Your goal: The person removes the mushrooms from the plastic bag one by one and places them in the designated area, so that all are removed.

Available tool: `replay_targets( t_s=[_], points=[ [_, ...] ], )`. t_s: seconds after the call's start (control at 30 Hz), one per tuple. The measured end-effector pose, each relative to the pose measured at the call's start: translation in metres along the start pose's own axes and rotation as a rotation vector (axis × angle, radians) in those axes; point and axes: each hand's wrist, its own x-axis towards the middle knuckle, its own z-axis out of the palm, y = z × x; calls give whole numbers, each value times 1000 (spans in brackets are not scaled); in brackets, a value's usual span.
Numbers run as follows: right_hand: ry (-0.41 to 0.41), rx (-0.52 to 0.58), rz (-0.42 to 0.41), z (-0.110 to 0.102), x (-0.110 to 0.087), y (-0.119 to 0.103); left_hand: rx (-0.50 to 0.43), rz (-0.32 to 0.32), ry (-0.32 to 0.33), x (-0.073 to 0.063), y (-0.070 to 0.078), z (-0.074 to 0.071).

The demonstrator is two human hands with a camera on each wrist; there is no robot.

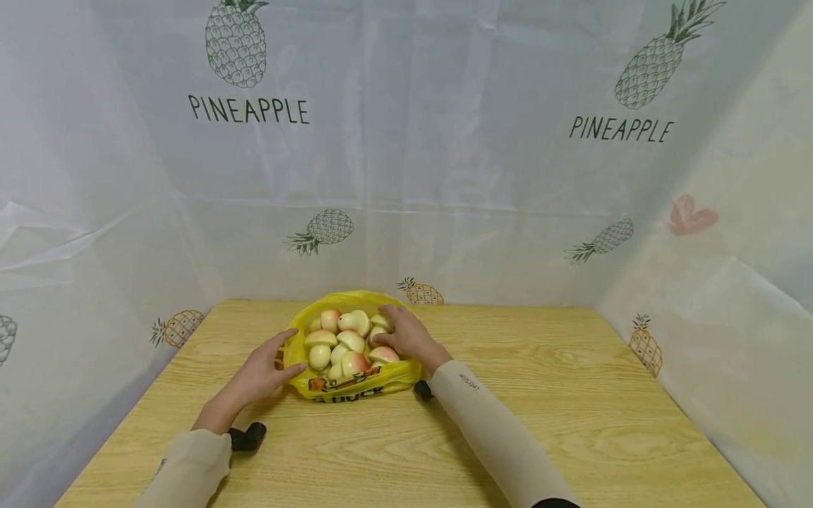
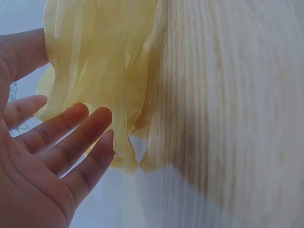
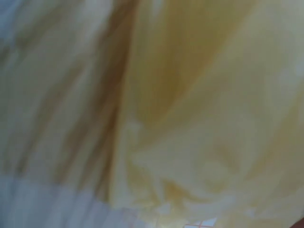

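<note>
A yellow plastic bag (image 1: 346,296) stands open-topped on the wooden table, with its rim spread wide. Inside lie several pale green, red-blushed fruit pieces (image 1: 351,341), some rounded, others cut with flat faces. My left hand (image 1: 257,372) is at the bag's left side, thumb and fingers spread. In the left wrist view its loosely bent fingers (image 2: 90,128) are against the yellow plastic, and the thumb tip is hidden behind it. My right hand (image 1: 409,335) reaches over the right rim, thumb and fingers apart among the fruit pieces. Blurred yellow plastic fills most of the right wrist view, hiding that hand.
The wooden table (image 1: 508,402) extends to the right and in front of the bag. White sheeting (image 1: 476,212) printed with pineapples hangs behind and along both sides. A black wrist device (image 1: 248,437) sits by the left cuff, another (image 1: 423,391) by the right.
</note>
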Motion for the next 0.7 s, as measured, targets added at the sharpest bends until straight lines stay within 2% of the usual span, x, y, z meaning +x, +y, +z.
replay_targets(
  t_s=[0.23, 0.4, 0.7],
  points=[
    [30, 92, 28, 2, 4, 2, 10, 4, -1, 0, 3, -1],
    [69, 135, 19, 1, 5, 3, 4, 8, 2, 1, 1, 0],
    [90, 137, 2, 0, 4, 1, 20, 25, 7, 3, -3, 1]
  ],
)
